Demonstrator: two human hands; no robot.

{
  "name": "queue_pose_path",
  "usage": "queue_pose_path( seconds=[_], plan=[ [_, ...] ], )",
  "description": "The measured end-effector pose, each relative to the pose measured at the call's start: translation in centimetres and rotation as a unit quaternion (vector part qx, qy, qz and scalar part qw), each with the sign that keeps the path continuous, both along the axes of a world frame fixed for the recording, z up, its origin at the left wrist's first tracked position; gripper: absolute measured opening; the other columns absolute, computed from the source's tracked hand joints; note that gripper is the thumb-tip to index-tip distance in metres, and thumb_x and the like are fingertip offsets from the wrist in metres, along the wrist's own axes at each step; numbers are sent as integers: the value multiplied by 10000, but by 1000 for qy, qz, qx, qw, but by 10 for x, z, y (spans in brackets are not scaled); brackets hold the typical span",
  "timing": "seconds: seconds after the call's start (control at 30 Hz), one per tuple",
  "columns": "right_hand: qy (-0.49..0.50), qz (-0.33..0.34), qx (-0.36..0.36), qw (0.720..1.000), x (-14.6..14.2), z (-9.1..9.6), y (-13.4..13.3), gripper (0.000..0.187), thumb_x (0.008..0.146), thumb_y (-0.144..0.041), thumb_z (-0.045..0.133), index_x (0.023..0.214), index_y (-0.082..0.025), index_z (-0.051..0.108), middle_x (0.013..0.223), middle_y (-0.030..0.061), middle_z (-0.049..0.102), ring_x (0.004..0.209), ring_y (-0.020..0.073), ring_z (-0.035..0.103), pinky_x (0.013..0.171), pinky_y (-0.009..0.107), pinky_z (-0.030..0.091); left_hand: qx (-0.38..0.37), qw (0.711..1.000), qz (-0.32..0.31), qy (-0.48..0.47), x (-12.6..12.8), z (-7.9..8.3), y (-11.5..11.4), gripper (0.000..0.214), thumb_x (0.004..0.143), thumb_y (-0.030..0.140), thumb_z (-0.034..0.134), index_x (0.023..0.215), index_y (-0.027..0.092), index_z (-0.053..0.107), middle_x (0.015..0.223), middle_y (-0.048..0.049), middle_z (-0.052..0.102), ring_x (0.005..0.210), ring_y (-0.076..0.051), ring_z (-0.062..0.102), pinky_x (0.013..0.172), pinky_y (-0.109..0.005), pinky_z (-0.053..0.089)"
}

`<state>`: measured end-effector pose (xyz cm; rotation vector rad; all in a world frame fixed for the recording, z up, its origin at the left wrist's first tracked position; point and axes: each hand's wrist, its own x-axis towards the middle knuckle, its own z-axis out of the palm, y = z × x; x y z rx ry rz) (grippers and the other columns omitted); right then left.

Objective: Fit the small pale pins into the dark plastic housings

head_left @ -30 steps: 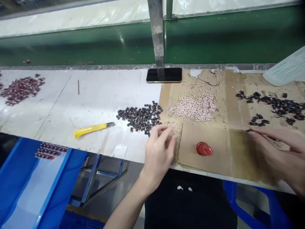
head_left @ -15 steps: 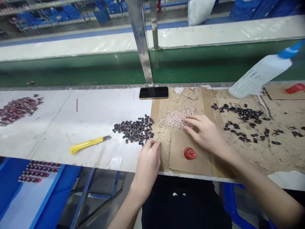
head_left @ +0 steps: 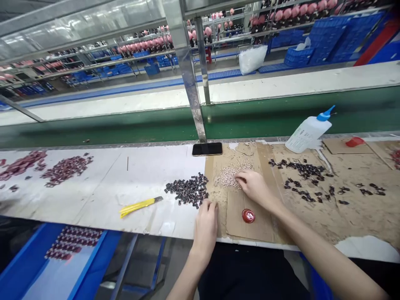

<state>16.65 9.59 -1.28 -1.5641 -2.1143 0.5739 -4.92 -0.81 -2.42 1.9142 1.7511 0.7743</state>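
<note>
My left hand [head_left: 206, 221] rests at the near edge of a heap of small black pieces [head_left: 187, 189], fingers curled together; whatever they grip is hidden. At the pile of tiny pale pink bead-like parts [head_left: 228, 177], my right hand [head_left: 254, 187] has its thumb and fingertips closed in a pinch, too small to make out what is in it. Between my forearms a small red dish [head_left: 248, 216] with a shiny surface sits on a cardboard sheet [head_left: 234, 227].
A yellow utility knife [head_left: 139, 206] lies left, a phone [head_left: 207, 148] at the metal post [head_left: 192, 87]. On the right are scattered black pieces [head_left: 308, 171] and a tilted white bottle [head_left: 308, 133]. Reddish pieces [head_left: 67, 170] lie far left; a blue tray [head_left: 93, 262] stands below.
The camera view has tilted up and swung left. My right fingers, spread apart before, have come together at the pale bead pile. My left hand remains beside the black heap.
</note>
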Motion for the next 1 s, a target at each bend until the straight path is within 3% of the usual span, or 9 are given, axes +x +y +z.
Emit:
queue_pose_path(
  seconds=[0.07,0.17,0.23,0.4,0.6,0.67,0.87,0.93,1.0],
  plan=[
    [45,-20,1,999,2,3,-2,358,1020,-399,649,1317,-200,651,1355,113,661,1149,237,681,981,466,601,0,999,10,-44,-2,4,0,261,1032,137,470,1068,188,724,1073,-124,689,959,-267,736,884,-446,626],
    [132,-66,8,989,10,12,-15,242,1021,-369,624,1085,-181,763,1155,112,760,1040,236,723,970,460,601,-11,992,22,-125,-2,19,-1,229,1049,196,494,1051,181,723,1082,-122,714,980,-248,769,886,-399,654],
    [197,-104,5,975,15,22,-33,263,997,-393,645,958,-180,794,1044,110,797,977,239,752,931,437,618,-26,983,17,-180,3,33,-3,185,1059,245,530,1069,168,698,1048,-110,750,908,-215,796,839,-344,675],
    [319,-186,-47,928,18,47,-93,393,931,-541,717,957,-161,810,865,101,815,721,202,779,689,325,667,-39,963,-33,-265,27,62,-8,145,1036,276,632,1108,168,694,915,-66,810,801,-183,810,763,-289,686],
    [486,-166,-145,845,10,55,-129,110,894,-370,819,916,-267,851,869,40,821,767,139,783,733,198,655,160,937,-171,-261,57,72,-4,221,943,41,715,1109,183,748,966,-46,828,852,-144,796,800,-237,670],
    [492,-158,-135,846,12,53,-132,52,894,-313,823,931,-313,859,884,13,822,769,110,773,727,154,639,180,937,-184,-238,62,70,-2,195,942,33,714,1071,177,743,950,-42,825,850,-140,790,810,-231,667],
    [425,-174,-110,881,15,47,-139,148,878,-248,836,988,-344,865,955,-1,835,850,115,797,760,126,639,203,945,-197,-165,65,49,-3,153,958,14,663,1033,136,715,907,-55,800,806,-149,769,790,-238,648],
    [399,-177,-106,893,12,46,-142,149,905,-237,807,993,-345,861,976,-9,836,862,111,802,770,122,642,160,952,-182,-188,66,44,-6,137,966,24,648,1023,131,710,905,-58,786,795,-142,753,786,-233,636],
    [382,-180,-90,902,9,43,-145,186,922,-203,782,1015,-349,851,985,-26,832,853,97,799,782,121,646,69,952,-158,-255,66,43,-9,103,984,66,642,1012,138,709,921,-52,772,793,-125,743,775,-209,625]
  ],
)
